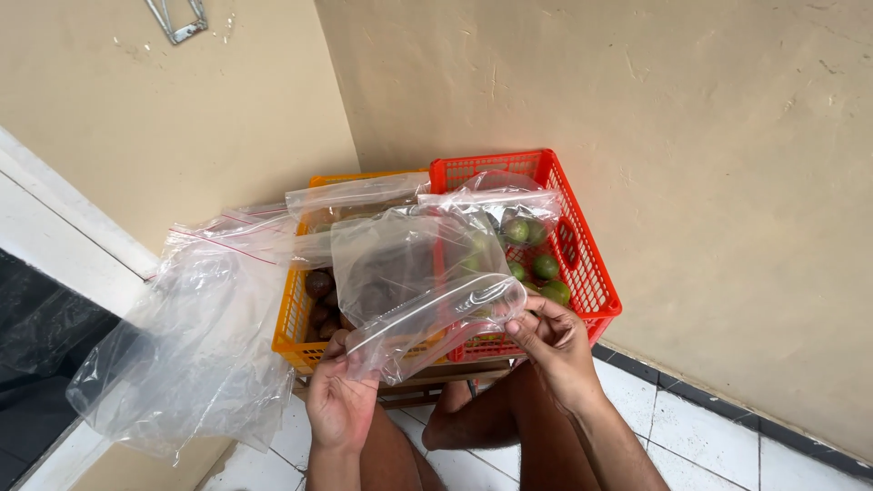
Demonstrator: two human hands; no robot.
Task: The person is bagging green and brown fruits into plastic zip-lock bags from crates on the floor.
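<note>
A clear zip-top plastic bag [414, 273] is held up over two crates, its mouth edge stretched between both hands. The left hand [338, 400] has its grip pinched on the bag's lower left corner; the right hand [550, 341] has its grip pinched on the mouth strip at the right end. Behind the bag sit a red crate [573, 245] with green round fruits [546, 266] and, touching it on the left, an orange crate [291, 318] with brown fruits [318, 284]. More clear bags [195, 345] drape over the orange crate's left side, hanging toward the white tiled floor [700, 436]
</note>
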